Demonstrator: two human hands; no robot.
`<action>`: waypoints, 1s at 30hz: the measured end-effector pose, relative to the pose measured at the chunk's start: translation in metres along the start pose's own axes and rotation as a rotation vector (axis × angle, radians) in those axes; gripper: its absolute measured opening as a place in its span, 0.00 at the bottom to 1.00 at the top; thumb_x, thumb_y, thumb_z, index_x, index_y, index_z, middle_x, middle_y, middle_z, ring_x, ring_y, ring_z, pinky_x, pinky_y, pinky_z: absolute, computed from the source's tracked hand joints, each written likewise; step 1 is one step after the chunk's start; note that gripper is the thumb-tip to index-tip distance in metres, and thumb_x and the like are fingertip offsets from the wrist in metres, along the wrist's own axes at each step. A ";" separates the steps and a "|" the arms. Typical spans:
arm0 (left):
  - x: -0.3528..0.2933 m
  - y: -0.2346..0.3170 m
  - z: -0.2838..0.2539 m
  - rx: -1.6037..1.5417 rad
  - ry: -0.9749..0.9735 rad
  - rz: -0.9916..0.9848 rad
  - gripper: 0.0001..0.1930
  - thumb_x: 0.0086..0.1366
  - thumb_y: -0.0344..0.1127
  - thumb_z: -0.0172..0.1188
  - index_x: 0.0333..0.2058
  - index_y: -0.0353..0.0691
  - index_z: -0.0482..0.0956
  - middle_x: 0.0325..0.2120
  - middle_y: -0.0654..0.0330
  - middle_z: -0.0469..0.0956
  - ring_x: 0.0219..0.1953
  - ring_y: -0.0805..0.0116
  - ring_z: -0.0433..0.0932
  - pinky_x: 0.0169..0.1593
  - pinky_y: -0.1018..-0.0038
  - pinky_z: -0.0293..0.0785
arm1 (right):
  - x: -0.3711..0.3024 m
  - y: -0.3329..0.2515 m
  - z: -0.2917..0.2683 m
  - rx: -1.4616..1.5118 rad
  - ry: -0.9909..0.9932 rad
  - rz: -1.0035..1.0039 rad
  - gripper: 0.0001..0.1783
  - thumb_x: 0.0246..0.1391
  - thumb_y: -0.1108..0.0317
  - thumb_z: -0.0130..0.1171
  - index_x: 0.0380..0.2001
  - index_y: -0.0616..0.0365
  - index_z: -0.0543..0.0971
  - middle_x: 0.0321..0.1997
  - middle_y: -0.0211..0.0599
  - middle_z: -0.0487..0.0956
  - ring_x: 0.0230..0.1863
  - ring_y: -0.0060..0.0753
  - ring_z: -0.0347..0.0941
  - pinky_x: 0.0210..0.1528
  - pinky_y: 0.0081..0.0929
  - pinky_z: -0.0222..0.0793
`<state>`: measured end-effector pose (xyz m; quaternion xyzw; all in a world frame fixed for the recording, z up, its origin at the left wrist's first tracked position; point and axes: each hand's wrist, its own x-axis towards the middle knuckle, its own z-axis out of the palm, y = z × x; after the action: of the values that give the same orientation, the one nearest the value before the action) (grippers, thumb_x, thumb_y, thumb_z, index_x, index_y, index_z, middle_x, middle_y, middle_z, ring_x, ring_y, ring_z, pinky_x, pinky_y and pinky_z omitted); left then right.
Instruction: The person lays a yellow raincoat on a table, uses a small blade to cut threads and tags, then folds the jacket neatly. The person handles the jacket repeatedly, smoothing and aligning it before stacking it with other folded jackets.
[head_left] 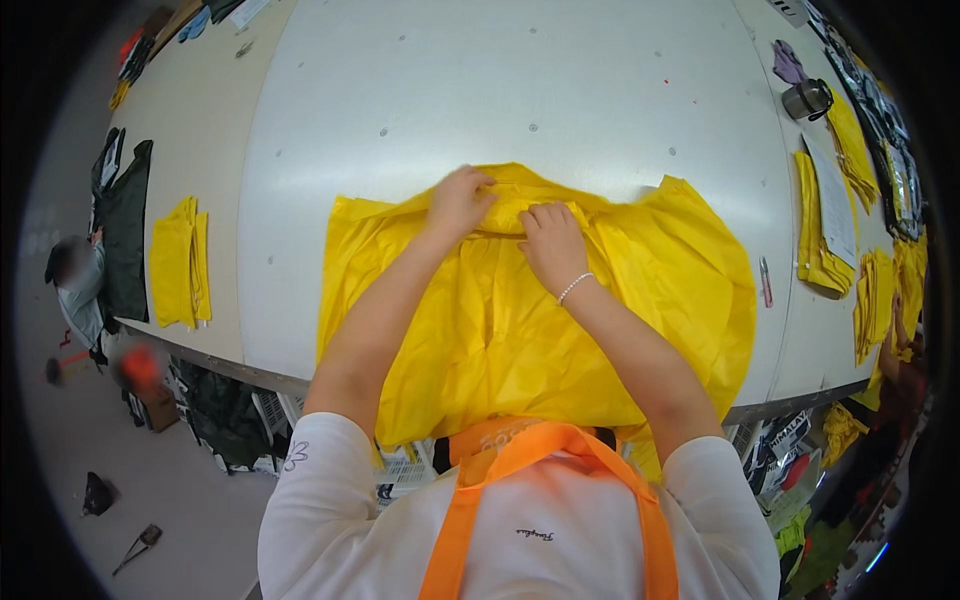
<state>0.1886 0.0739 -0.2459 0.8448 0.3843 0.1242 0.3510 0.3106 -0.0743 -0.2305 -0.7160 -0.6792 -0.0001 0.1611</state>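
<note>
A large yellow garment (480, 320) of thin, creased fabric lies spread across the table, its near part hanging over the front edge toward my body. My left hand (463, 205) grips the gathered upper edge, fingers bent around the cloth. Just to its right and slightly nearer, my right hand (553, 243) has its fingers curled onto a folded part of the same garment. Between the hands the fabric bunches into small folds. The fingertips are partly hidden by the cloth. A beaded bracelet (575, 288) circles my right wrist.
Folded yellow garments (178, 265) lie at the left beside a dark green one (128, 240). Toward the right are a pen (766, 282), more folded yellow pieces (822, 262), a paper sheet (830, 200), a metal flask (805, 100) and a purple cloth (788, 62). Another person (80, 285) stands far left.
</note>
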 end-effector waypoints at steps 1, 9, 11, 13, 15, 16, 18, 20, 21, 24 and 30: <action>0.009 -0.004 -0.005 0.128 0.038 0.071 0.12 0.47 0.32 0.64 0.34 0.39 0.80 0.33 0.58 0.76 0.36 0.58 0.75 0.40 0.67 0.72 | -0.001 0.003 0.001 -0.014 0.017 -0.007 0.10 0.44 0.72 0.51 0.34 0.58 0.73 0.38 0.37 0.72 0.45 0.36 0.66 0.55 0.32 0.57; 0.040 -0.008 -0.019 0.628 -0.108 0.215 0.06 0.54 0.31 0.56 0.31 0.40 0.76 0.31 0.58 0.75 0.37 0.58 0.74 0.39 0.66 0.72 | 0.004 0.014 0.004 0.106 -0.025 -0.012 0.11 0.45 0.74 0.51 0.35 0.57 0.73 0.38 0.36 0.72 0.45 0.38 0.67 0.52 0.34 0.60; 0.046 -0.008 -0.023 0.632 -0.133 0.187 0.07 0.55 0.30 0.53 0.34 0.40 0.75 0.31 0.58 0.75 0.38 0.58 0.74 0.39 0.66 0.72 | 0.006 0.017 0.006 0.137 -0.060 -0.007 0.09 0.47 0.73 0.52 0.35 0.58 0.74 0.39 0.37 0.73 0.46 0.40 0.67 0.50 0.35 0.61; 0.051 0.007 -0.040 0.612 -0.112 0.262 0.09 0.55 0.29 0.51 0.36 0.40 0.74 0.32 0.57 0.74 0.38 0.58 0.74 0.38 0.66 0.73 | 0.011 0.027 0.009 0.132 -0.104 0.001 0.08 0.48 0.70 0.53 0.34 0.58 0.76 0.40 0.38 0.74 0.46 0.41 0.69 0.49 0.35 0.63; 0.038 0.020 -0.060 0.562 -0.055 0.427 0.11 0.54 0.27 0.50 0.37 0.40 0.73 0.33 0.58 0.74 0.39 0.59 0.74 0.38 0.66 0.73 | 0.037 0.040 -0.001 0.194 -0.331 0.201 0.09 0.50 0.67 0.51 0.34 0.57 0.77 0.38 0.40 0.75 0.44 0.42 0.70 0.46 0.35 0.65; 0.030 0.020 -0.060 0.565 -0.061 0.483 0.11 0.53 0.27 0.50 0.37 0.40 0.73 0.33 0.58 0.74 0.38 0.59 0.74 0.38 0.66 0.73 | 0.050 0.046 -0.006 0.226 -0.444 0.298 0.10 0.51 0.65 0.50 0.33 0.56 0.77 0.37 0.41 0.76 0.43 0.42 0.71 0.45 0.35 0.67; 0.015 0.013 -0.056 0.567 -0.077 0.596 0.12 0.52 0.26 0.50 0.37 0.39 0.73 0.34 0.59 0.74 0.38 0.59 0.74 0.38 0.66 0.73 | 0.064 0.051 -0.006 0.255 -0.390 0.386 0.12 0.54 0.61 0.49 0.32 0.55 0.78 0.35 0.43 0.76 0.42 0.44 0.73 0.41 0.37 0.68; 0.010 0.016 -0.040 0.641 -0.079 0.575 0.14 0.51 0.27 0.51 0.39 0.37 0.71 0.37 0.57 0.73 0.41 0.58 0.72 0.44 0.66 0.71 | 0.070 0.055 -0.002 0.255 -0.295 0.429 0.14 0.55 0.58 0.49 0.31 0.55 0.78 0.34 0.43 0.77 0.41 0.45 0.73 0.40 0.37 0.69; 0.008 0.018 -0.029 0.641 0.027 0.605 0.15 0.51 0.27 0.51 0.40 0.36 0.71 0.38 0.55 0.72 0.42 0.58 0.72 0.45 0.66 0.70 | 0.072 0.056 0.004 0.240 -0.230 0.419 0.14 0.55 0.57 0.49 0.31 0.54 0.78 0.34 0.43 0.77 0.41 0.44 0.73 0.41 0.37 0.69; 0.003 0.032 0.020 0.426 -0.089 0.486 0.20 0.51 0.30 0.52 0.45 0.33 0.70 0.40 0.50 0.70 0.46 0.56 0.69 0.50 0.64 0.67 | 0.079 0.056 0.000 0.146 -0.269 0.377 0.14 0.55 0.57 0.49 0.34 0.55 0.78 0.35 0.41 0.77 0.42 0.42 0.73 0.43 0.38 0.68; -0.010 0.085 0.039 0.660 0.091 0.392 0.28 0.52 0.41 0.54 0.50 0.32 0.66 0.42 0.47 0.68 0.45 0.56 0.67 0.48 0.66 0.67 | 0.040 0.069 -0.024 -0.273 -0.244 0.194 0.18 0.51 0.64 0.52 0.45 0.59 0.72 0.35 0.38 0.77 0.40 0.37 0.73 0.49 0.36 0.63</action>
<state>0.2479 0.0085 -0.2149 0.9634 0.2502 0.0958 0.0123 0.3860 -0.0424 -0.2151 -0.7880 -0.6152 0.0101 -0.0214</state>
